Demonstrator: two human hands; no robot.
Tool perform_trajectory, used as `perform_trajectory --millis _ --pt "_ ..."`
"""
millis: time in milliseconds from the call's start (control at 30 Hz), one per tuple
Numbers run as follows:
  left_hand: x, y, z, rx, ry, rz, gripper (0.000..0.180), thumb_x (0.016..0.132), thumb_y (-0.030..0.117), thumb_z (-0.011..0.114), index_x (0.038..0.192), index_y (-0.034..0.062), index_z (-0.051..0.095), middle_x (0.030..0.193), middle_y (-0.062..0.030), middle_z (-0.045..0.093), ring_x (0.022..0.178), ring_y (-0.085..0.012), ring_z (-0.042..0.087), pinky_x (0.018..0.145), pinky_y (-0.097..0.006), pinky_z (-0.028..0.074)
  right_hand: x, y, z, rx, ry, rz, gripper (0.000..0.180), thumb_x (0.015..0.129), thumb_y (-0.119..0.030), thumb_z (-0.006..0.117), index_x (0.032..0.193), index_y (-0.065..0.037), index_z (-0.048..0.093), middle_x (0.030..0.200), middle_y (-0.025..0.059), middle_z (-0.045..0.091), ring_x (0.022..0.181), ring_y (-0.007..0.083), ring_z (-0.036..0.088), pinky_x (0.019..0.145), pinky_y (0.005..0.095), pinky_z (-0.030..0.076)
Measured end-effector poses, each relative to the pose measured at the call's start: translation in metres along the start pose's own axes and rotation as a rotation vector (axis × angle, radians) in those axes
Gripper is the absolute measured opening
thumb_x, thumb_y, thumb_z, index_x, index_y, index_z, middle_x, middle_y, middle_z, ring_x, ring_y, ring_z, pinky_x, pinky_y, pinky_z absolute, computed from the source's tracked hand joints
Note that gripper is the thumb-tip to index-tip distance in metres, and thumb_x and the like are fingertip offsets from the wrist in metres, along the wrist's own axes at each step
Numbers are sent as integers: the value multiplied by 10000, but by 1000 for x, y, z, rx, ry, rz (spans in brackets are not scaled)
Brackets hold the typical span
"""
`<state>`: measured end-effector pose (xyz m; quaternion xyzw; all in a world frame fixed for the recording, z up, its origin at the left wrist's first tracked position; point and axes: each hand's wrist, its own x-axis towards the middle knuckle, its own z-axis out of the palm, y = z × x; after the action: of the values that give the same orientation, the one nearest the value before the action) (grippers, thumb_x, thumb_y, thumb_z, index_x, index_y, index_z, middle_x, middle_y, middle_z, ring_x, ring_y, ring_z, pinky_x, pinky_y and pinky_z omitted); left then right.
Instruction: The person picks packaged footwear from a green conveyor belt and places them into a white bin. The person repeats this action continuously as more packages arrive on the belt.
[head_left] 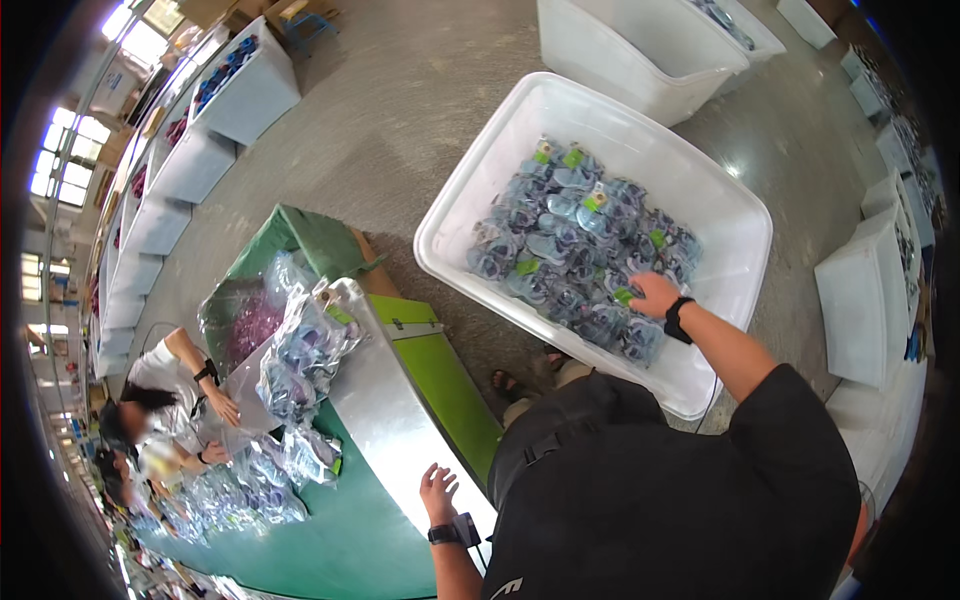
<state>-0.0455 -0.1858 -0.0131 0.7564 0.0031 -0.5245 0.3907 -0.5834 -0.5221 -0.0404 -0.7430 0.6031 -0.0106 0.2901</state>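
My right hand (655,295) reaches down into a large white plastic bin (590,100) at its near right side. Its fingers are closed at a clear bagged blue-grey item (622,297) with a green tag; the fingertips are partly hidden. Around it lie many similar bagged items (565,235), in close rows, some with green tags. I cannot make out exactly what the bags contain. My left hand (437,492) hovers by the silver metal end (385,410) of a green-topped work table, fingers apart and holding nothing. Dark bands circle both wrists.
Bagged blue items (305,350) pile on the green table (350,540). Across it, people in white (180,390) handle bags. A green-lined box (285,235) stands at the table's end. More white bins (640,70) stand beyond; others line the left and right.
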Motion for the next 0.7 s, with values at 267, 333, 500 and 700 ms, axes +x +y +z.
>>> perform_trajectory --millis 267,333,500,700 --pt "30 -39 -43 20 1 -62 476 946 266 641 1354 103 456 1130 -107 626 970 -209 634 771 -340 542 -54 -15 96 106 -218 88 602 744 -293 769 1264 -60 579 939 127 665 863 283 647 788 397 527" --pt "38 -41 -48 -21 116 44 483 872 217 720 1269 -17 575 942 -99 680 777 -130 625 632 -253 502 -63 -10 109 136 -185 76 533 746 -255 767 1209 -59 592 861 98 655 792 258 643 753 387 526" --pt "75 -21 -101 251 347 262 501 824 253 758 1213 -32 619 896 -134 711 795 -216 664 731 -329 524 -75 6 123 196 -159 128 480 742 -197 769 1155 -18 604 809 103 663 770 229 654 738 368 531" --pt "137 29 -194 490 833 412 594 790 349 747 1213 -43 604 1171 -259 641 1113 -404 598 982 -468 458 -73 -17 124 418 -126 314 404 789 -131 739 1138 21 601 803 83 663 703 164 636 688 321 529"
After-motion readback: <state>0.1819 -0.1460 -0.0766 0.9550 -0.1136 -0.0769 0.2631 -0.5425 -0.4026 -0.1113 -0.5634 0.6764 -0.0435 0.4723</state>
